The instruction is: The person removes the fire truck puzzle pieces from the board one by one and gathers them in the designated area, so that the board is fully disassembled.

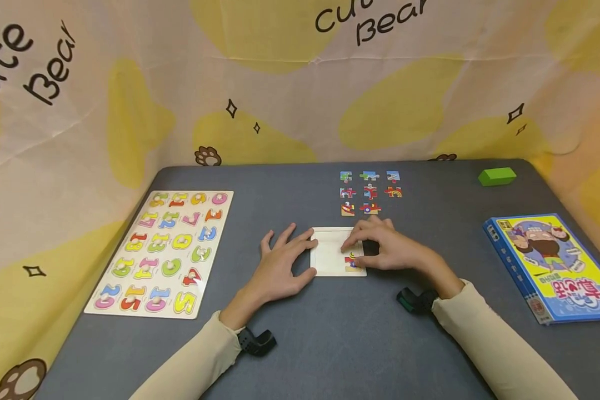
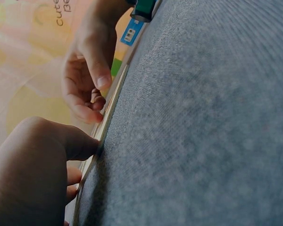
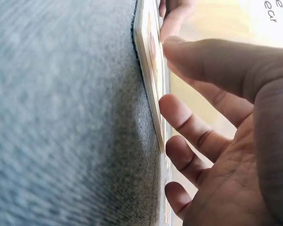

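A white puzzle tray (image 1: 330, 261) lies on the grey table. In its lower right corner sits a colourful jigsaw piece (image 1: 351, 268). My left hand (image 1: 282, 265) has its fingers spread at the tray's left side, with thumb and index fingertips right at the edge. Over the tray's right half is my right hand (image 1: 387, 244), thumb beside the jigsaw piece and index fingertip close over the tray floor. In the right wrist view, that hand's thumb and fingers (image 3: 179, 113) stand apart along the tray's edge, and nothing shows between them.
Several loose jigsaw pieces (image 1: 370, 192) lie in rows behind the tray. A number peg board (image 1: 215, 222) is at the left. On the right are a boxed set with a cartoon cover (image 1: 555, 272) and a green block (image 1: 497, 176). A patterned cloth (image 1: 280, 83) hangs behind the table.
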A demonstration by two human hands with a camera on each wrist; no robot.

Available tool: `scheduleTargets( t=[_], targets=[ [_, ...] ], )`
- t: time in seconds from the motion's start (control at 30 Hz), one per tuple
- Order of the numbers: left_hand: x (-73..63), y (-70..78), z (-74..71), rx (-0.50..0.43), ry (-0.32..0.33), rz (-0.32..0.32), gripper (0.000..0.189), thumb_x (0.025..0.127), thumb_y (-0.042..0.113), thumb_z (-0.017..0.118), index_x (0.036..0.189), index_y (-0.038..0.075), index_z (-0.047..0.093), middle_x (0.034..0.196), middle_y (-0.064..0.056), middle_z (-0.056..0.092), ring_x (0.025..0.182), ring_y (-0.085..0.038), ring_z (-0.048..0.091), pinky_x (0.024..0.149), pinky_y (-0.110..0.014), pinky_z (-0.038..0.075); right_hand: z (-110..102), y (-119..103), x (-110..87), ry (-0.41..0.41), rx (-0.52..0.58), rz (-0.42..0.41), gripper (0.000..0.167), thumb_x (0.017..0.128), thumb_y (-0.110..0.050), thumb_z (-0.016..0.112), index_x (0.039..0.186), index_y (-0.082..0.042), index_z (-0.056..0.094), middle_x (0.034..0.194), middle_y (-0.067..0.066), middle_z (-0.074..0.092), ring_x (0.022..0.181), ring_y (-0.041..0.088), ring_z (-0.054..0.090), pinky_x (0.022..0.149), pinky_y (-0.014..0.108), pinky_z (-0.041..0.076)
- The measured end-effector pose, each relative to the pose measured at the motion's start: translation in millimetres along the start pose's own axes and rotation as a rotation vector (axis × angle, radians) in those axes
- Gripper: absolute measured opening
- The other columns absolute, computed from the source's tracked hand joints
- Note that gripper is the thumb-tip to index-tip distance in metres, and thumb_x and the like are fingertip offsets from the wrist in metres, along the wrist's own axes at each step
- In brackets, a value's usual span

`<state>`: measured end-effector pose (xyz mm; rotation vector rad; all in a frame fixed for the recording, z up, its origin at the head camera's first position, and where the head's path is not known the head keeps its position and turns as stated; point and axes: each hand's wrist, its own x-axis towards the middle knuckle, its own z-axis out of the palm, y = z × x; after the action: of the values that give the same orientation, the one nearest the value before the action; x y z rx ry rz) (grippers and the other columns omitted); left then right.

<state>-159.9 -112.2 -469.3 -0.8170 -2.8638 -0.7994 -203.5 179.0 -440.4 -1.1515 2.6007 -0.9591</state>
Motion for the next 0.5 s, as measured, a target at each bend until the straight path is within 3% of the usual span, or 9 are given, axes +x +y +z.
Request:
scheduleTargets(
  t=[0.5],
  targets=[
    [0.4,-0.6,0.3,0.009,0.002,0.005,0.056,0.092,0.038,0.066,0.145,0.023,0.058,0.162,0.005,0.042,0.157,-0.032,0.024,0.117,-0.070,0.002,1.4,-7.0,-2.1,-0.040,-0.025,-0.004,0.033,0.083,-0.012,0.076,0.108,-0.032,0.079,0.105,-0.010,0.060,0.092,0.013,0.041,0.079,0.039,0.022]
  ],
)
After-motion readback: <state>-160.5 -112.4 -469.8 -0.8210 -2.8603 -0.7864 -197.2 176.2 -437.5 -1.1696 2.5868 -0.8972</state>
